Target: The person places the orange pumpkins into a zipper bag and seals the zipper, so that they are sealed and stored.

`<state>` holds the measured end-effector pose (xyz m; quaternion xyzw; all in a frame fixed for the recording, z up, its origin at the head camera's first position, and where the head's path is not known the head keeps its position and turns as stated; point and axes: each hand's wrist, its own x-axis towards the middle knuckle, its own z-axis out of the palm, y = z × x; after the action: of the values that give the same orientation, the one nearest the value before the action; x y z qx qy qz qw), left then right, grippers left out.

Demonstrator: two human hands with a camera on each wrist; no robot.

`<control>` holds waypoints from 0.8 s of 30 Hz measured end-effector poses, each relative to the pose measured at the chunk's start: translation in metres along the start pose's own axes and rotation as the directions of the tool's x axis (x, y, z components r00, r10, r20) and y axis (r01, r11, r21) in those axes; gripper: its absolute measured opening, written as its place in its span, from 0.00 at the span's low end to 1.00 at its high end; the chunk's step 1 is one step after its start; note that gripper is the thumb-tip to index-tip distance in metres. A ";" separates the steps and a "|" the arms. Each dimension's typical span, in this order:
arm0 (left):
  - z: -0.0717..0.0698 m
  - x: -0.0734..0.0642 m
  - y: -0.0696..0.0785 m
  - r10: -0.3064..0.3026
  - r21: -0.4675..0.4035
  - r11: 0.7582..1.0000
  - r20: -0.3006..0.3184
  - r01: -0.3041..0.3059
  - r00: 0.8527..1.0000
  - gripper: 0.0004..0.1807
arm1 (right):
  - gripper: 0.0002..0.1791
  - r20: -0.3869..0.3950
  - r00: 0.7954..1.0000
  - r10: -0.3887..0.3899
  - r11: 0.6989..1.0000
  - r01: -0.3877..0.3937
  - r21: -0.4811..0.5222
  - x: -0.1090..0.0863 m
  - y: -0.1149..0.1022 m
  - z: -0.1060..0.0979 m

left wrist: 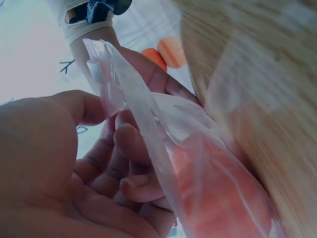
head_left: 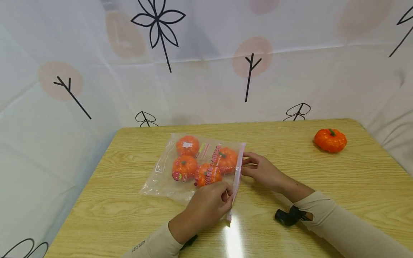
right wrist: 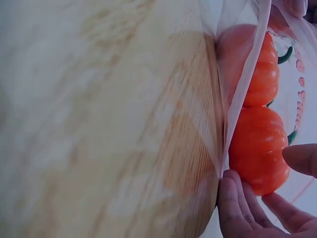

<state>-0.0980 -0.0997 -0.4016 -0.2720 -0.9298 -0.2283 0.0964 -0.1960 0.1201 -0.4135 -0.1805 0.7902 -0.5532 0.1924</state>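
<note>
A clear plastic zip bag (head_left: 155, 182) with pink printing lies on the table, with several small orange toy pumpkins (head_left: 184, 165) inside. Its pink zip edge (head_left: 238, 172) faces right and gapes in the right wrist view. My left hand (head_left: 209, 200) pinches that edge near its front end, thumb (left wrist: 89, 106) on one side and curled fingers on the other. At the edge's far part is my right hand (head_left: 262, 172), its fingers (right wrist: 233, 203) fairly straight and spread around the end of the nearest pumpkin (right wrist: 260, 148); whether they press it is unclear.
Another orange pumpkin (head_left: 330, 140) sits outside the bag at the table's back right. The wooden table (head_left: 129, 218) meets a white patterned cloth (head_left: 206, 89) at the back and sides. Dark devices (head_left: 287, 216) are strapped at the wrists.
</note>
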 end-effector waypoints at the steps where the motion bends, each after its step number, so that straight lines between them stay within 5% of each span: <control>1: 0.000 0.000 0.000 -0.001 0.000 1.000 -0.001 0.001 1.000 0.04 | 0.31 0.004 1.000 0.000 1.000 0.000 -0.006 0.000 0.000 0.000; 24: 0.000 0.001 -0.002 -0.073 -0.068 0.995 0.021 0.074 0.997 0.03 | 0.30 0.123 0.992 -0.026 0.999 0.030 -0.028 0.004 -0.002 -0.003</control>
<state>-0.0999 -0.1004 -0.4022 -0.2429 -0.9316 -0.2610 0.0701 -0.2009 0.1195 -0.4113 -0.2282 0.7824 -0.5317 0.2301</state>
